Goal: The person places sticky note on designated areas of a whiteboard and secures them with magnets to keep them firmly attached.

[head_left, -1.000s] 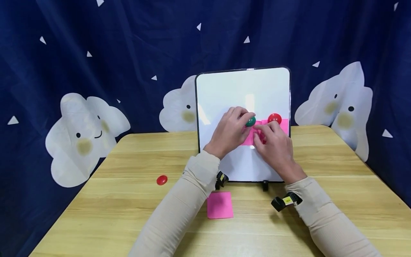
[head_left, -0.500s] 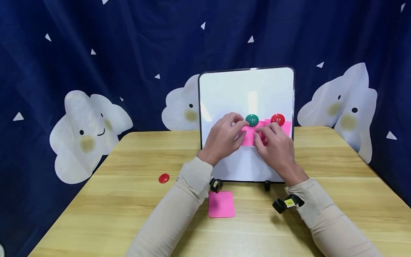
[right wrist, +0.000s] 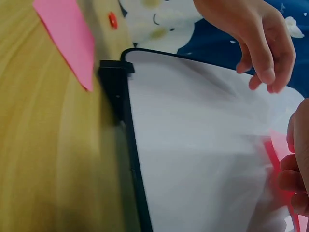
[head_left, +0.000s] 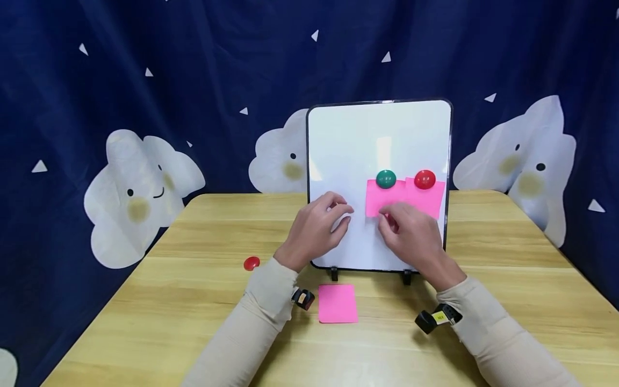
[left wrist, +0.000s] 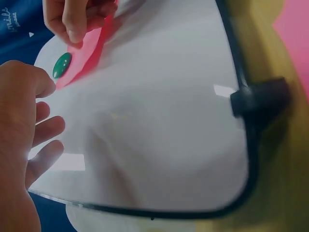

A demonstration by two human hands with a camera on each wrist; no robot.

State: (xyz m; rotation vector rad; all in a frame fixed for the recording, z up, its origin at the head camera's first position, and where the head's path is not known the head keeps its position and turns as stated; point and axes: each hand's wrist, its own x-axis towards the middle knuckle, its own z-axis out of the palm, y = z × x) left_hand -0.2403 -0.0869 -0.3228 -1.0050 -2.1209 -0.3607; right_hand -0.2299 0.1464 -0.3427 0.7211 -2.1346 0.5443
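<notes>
Two pink sticky notes (head_left: 425, 201) are side by side on the upright whiteboard (head_left: 355, 140), toward its right edge. A green round magnet (head_left: 386, 179) is at the top of the left note; a red round magnet (head_left: 425, 179) tops the right one. My left hand (head_left: 314, 228) is before the board's left part, fingers loosely bent, holding nothing. My right hand (head_left: 411, 234) is in front of the notes' lower edges, its fingers curved and nothing seen between them. Whether its fingertips touch the paper is unclear. In the left wrist view, the left note (left wrist: 89, 53) stands partly off the board.
Another pink sticky note (head_left: 337, 303) lies on the wooden table (head_left: 159, 322) in front of the board. A loose red magnet (head_left: 251, 263) lies to the left, near my left sleeve. Small black feet (head_left: 407, 277) support the board. A dark blue curtain (head_left: 217, 54) hangs behind.
My left hand has let go of the green magnet and moved left and down, leaving it on the note. My right hand has moved down along the notes.
</notes>
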